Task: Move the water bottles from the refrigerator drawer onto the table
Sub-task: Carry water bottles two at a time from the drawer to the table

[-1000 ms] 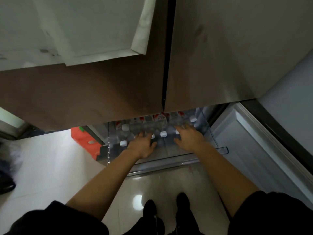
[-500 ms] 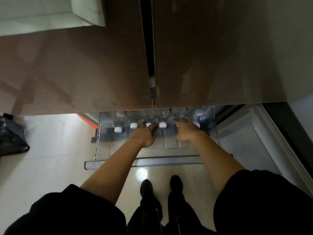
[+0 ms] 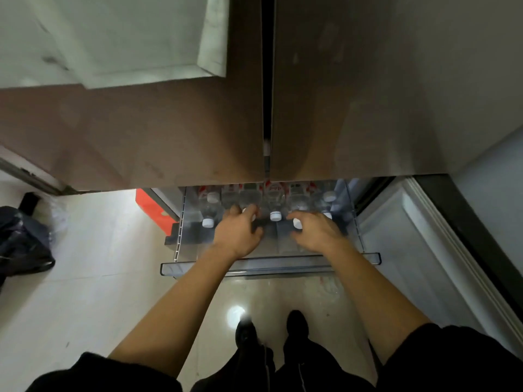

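The clear refrigerator drawer (image 3: 198, 269) is pulled out below the closed brown doors (image 3: 169, 137). Several clear water bottles with white caps and red labels lie in it, caps toward me. My left hand (image 3: 237, 234) curls over the neck end of one bottle (image 3: 245, 200) left of centre. My right hand (image 3: 318, 234) curls round the cap end of another bottle (image 3: 297, 205). One free bottle (image 3: 275, 215) lies between my hands and another bottle (image 3: 208, 222) lies at the left. The bottles' far ends are hidden under the doors.
An orange box (image 3: 150, 205) stands on the floor left of the drawer. A dark bag (image 3: 22, 241) lies at the far left. A white lower door panel (image 3: 410, 250) stands open on the right. My feet (image 3: 268, 329) are just in front of the drawer.
My hands went from lying flat over the bottle caps to curling round two bottles. The view tilted up and back down.
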A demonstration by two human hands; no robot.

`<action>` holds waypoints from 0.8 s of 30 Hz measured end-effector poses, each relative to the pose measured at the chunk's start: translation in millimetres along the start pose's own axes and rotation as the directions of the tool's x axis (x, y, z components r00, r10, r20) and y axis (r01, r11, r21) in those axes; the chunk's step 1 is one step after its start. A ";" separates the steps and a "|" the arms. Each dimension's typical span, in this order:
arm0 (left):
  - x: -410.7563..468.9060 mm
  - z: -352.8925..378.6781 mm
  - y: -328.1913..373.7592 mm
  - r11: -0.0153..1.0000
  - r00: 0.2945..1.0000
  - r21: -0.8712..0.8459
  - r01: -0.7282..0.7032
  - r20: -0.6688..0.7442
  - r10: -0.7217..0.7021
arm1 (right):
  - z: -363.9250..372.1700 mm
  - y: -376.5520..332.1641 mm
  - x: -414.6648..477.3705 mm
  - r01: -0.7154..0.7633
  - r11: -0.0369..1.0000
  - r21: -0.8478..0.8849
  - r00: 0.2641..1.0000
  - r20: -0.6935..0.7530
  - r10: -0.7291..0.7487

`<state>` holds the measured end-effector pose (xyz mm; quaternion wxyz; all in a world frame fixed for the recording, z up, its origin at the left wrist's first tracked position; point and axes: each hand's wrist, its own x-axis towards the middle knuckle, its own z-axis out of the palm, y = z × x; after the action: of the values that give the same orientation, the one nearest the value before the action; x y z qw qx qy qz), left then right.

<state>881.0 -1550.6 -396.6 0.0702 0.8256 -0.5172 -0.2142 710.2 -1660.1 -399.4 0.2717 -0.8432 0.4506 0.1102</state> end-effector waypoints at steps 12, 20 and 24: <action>-27.3 -8.2 4.5 0.986 0.852 -0.076 -0.150 -0.515 0.090 | -19.2 -12.1 -50.3 0.021 0.968 0.251 0.865 -0.490 0.108; -19.1 12.6 14.6 0.933 0.911 -0.356 -0.056 -0.401 -0.099 | 11.7 1.3 -40.1 -0.029 0.912 0.409 0.923 -0.338 0.181; -19.2 26.7 14.2 0.856 0.963 -0.517 0.009 -0.225 -0.146 | 21.9 8.3 -37.4 -0.010 0.911 0.413 0.954 -0.270 0.133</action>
<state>850.7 -1537.2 -410.3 0.3444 0.8181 -0.3942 -0.2380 683.4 -1625.4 -404.5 0.3672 -0.7578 0.5296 -0.1018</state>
